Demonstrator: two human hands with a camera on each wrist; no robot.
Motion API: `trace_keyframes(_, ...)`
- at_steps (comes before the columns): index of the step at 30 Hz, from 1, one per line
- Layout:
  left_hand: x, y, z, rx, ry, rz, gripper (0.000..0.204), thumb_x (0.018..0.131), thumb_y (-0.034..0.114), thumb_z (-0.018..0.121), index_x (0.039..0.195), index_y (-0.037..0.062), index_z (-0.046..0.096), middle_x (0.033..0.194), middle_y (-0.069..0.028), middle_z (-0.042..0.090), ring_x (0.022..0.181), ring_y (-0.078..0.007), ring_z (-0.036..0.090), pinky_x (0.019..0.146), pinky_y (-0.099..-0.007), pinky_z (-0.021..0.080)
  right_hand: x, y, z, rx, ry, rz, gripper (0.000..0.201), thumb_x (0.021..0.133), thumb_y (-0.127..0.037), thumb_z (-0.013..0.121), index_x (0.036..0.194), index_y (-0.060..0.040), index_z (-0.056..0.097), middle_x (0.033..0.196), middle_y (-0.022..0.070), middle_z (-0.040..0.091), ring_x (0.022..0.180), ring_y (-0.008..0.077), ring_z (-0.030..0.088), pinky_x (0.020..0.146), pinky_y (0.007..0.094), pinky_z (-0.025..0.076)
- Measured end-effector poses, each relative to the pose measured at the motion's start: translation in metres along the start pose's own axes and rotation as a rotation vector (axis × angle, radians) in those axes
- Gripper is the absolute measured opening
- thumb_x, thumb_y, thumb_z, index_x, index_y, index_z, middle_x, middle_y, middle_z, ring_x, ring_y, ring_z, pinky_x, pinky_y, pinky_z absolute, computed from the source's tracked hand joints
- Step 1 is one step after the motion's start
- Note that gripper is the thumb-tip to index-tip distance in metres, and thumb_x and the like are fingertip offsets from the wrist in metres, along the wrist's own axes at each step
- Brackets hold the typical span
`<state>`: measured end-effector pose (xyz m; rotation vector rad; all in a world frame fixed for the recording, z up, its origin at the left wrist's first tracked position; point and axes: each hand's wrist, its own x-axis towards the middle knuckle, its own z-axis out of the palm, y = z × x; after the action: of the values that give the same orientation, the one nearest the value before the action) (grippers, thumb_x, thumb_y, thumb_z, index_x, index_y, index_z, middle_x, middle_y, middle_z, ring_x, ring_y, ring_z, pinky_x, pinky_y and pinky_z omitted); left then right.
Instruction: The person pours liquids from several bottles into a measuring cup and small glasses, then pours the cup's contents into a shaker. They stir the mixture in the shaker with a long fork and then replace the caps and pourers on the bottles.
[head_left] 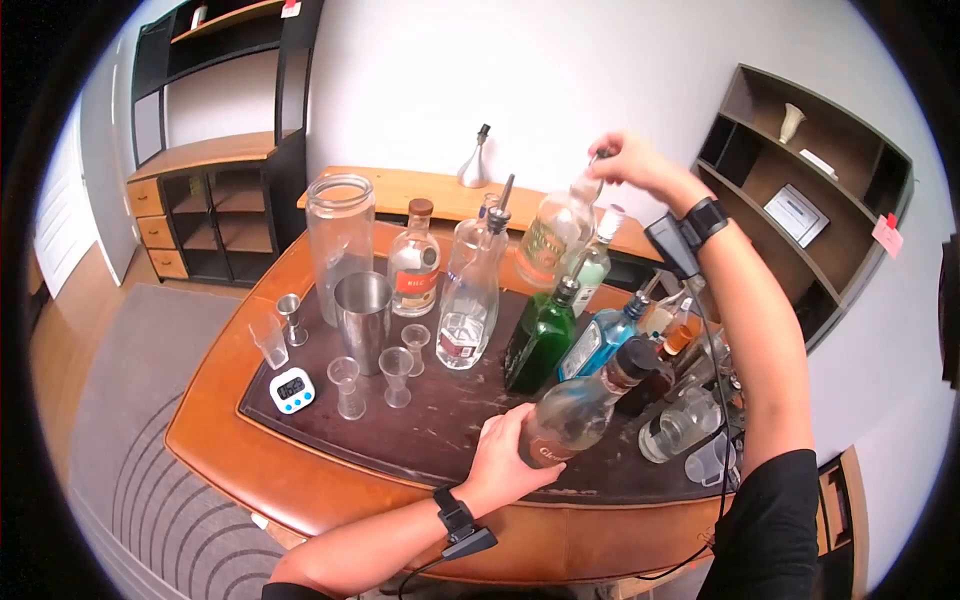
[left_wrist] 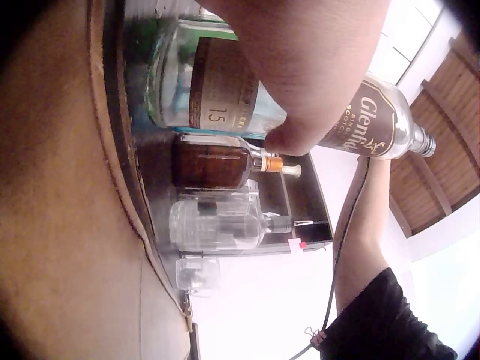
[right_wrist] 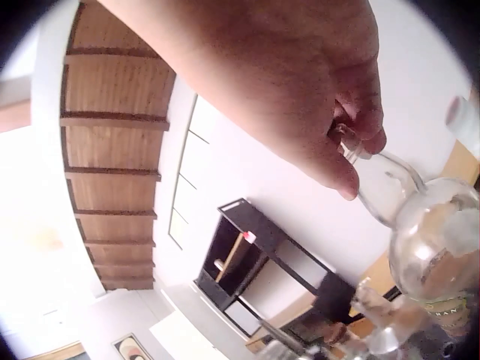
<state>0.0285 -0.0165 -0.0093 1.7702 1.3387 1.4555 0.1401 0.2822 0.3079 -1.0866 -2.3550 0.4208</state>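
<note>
My left hand [head_left: 497, 462] grips a Glenfiddich whisky bottle [head_left: 578, 412] low on its body, near the table's front edge. The bottle has a dark cap and leans to the right in the head view; its brown label with a 15 shows in the left wrist view. At the back, my right hand [head_left: 634, 164] pinches the neck of a clear glass bottle [head_left: 550, 240] with gold lettering. A rounded bulge below that neck shows in the right wrist view. Between the two bottles stand a green bottle [head_left: 540, 342] and a blue bottle [head_left: 603, 338].
On the left stand a tall glass jar [head_left: 340, 225], a metal shaker tin [head_left: 364, 315], a jigger [head_left: 291, 318], several small glasses and a white timer [head_left: 292, 391]. A clear bottle with a pourer [head_left: 467, 300] stands mid-table. More bottles and a glass mug [head_left: 682, 424] crowd the right.
</note>
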Motion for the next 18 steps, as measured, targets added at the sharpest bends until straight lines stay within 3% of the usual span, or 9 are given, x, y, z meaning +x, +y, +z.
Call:
trace_keyframes(3, -0.001, 0.0, 0.001, 0.014, 0.001, -0.009, 0.09, 0.063, 0.027, 0.092, 0.137, 0.0045, 0.046, 0.13, -0.0155, 0.057, 0.123, -0.0338, 0.053, 0.106, -0.0448, 0.042, -0.023, -0.038, -0.057, -0.026, 0.19, -0.081, 0.053, 0.078, -0.02, 0.085, 0.121, 0.002, 0.064, 0.09, 0.0056, 0.069, 0.083, 0.011, 0.063, 0.072, 0.0282, 0.05)
trace_keyframes(5, -0.001, 0.0, -0.001, 0.01, -0.007, 0.003, 0.09, 0.063, 0.027, 0.092, 0.137, 0.0049, 0.047, 0.129, -0.0153, 0.057, 0.123, -0.0336, 0.053, 0.106, -0.045, 0.042, -0.038, -0.052, -0.095, 0.062, 0.391, -0.262, 0.054, 0.082, -0.023, 0.083, 0.126, 0.0008, 0.063, 0.098, 0.0073, 0.072, 0.088, 0.0104, 0.063, 0.078, 0.0282, 0.048)
trace_keyframes(7, 0.0, 0.0, -0.001, 0.021, 0.017, 0.012, 0.089, 0.063, 0.028, 0.092, 0.137, 0.0051, 0.047, 0.129, -0.0149, 0.057, 0.123, -0.0329, 0.053, 0.106, -0.045, 0.042, -0.059, -0.068, -0.131, 0.23, 0.611, -0.297, 0.057, 0.084, -0.027, 0.081, 0.13, 0.0001, 0.061, 0.103, 0.009, 0.073, 0.092, 0.0113, 0.065, 0.084, 0.0279, 0.046)
trace_keyframes(8, 0.001, 0.0, -0.001, 0.02, 0.028, 0.018, 0.089, 0.063, 0.029, 0.092, 0.136, 0.0053, 0.047, 0.127, -0.0151, 0.058, 0.121, -0.034, 0.053, 0.105, -0.0455, 0.042, -0.069, -0.078, -0.138, 0.287, 0.702, -0.353, 0.045, 0.093, -0.03, 0.073, 0.126, -0.0008, 0.061, 0.103, 0.0099, 0.074, 0.096, 0.0135, 0.066, 0.086, 0.0283, 0.047)
trace_keyframes(9, 0.0, 0.0, -0.001, 0.021, 0.033, 0.023, 0.089, 0.064, 0.03, 0.091, 0.136, 0.0056, 0.046, 0.126, -0.0152, 0.059, 0.119, -0.035, 0.054, 0.104, -0.0459, 0.042, -0.08, -0.08, -0.141, 0.27, 0.722, -0.353, 0.045, 0.093, -0.03, 0.073, 0.126, -0.0008, 0.061, 0.103, 0.0099, 0.074, 0.096, 0.0135, 0.066, 0.086, 0.0283, 0.047)
trace_keyframes(11, 0.0, -0.01, 0.004, -0.025, 0.063, 0.029, 0.09, 0.063, 0.029, 0.092, 0.137, 0.0053, 0.046, 0.124, -0.0149, 0.059, 0.119, -0.0342, 0.053, 0.105, -0.0457, 0.042, -0.104, -0.083, -0.134, 0.682, 0.401, -0.375, 0.032, 0.102, -0.031, 0.061, 0.115, -0.0018, 0.06, 0.103, 0.0124, 0.073, 0.098, 0.0173, 0.068, 0.088, 0.0329, 0.049)
trace_keyframes(12, 0.001, -0.013, 0.006, -0.02, 0.045, 0.049, 0.09, 0.063, 0.029, 0.092, 0.137, 0.0053, 0.046, 0.124, -0.0149, 0.059, 0.119, -0.0342, 0.053, 0.105, -0.0457, 0.042, -0.119, -0.085, -0.122, 0.685, 0.433, -0.375, 0.029, 0.107, -0.032, 0.051, 0.107, -0.0033, 0.056, 0.101, 0.0151, 0.073, 0.097, 0.0212, 0.069, 0.088, 0.0374, 0.052)
trace_keyframes(15, 0.004, -0.018, 0.002, -0.089, 0.046, 0.03, 0.089, 0.063, 0.028, 0.092, 0.135, 0.0045, 0.045, 0.122, -0.0161, 0.058, 0.118, -0.0342, 0.054, 0.103, -0.0454, 0.043, -0.175, -0.077, -0.094, 0.854, 0.395, -0.379, 0.033, 0.107, -0.034, 0.051, 0.103, -0.0009, 0.053, 0.087, 0.0141, 0.068, 0.087, 0.026, 0.069, 0.078, 0.0367, 0.056)
trace_keyframes(18, 0.009, -0.003, -0.004, -0.199, 0.096, 0.036, 0.075, 0.065, 0.017, 0.091, 0.124, 0.0037, 0.047, 0.116, -0.0123, 0.06, 0.11, -0.025, 0.059, 0.097, -0.0399, 0.048, -0.227, -0.055, -0.076, 1.076, 0.415, -0.278, 0.033, 0.107, -0.035, 0.05, 0.103, -0.0017, 0.052, 0.084, 0.0147, 0.067, 0.08, 0.0264, 0.068, 0.074, 0.0369, 0.056)
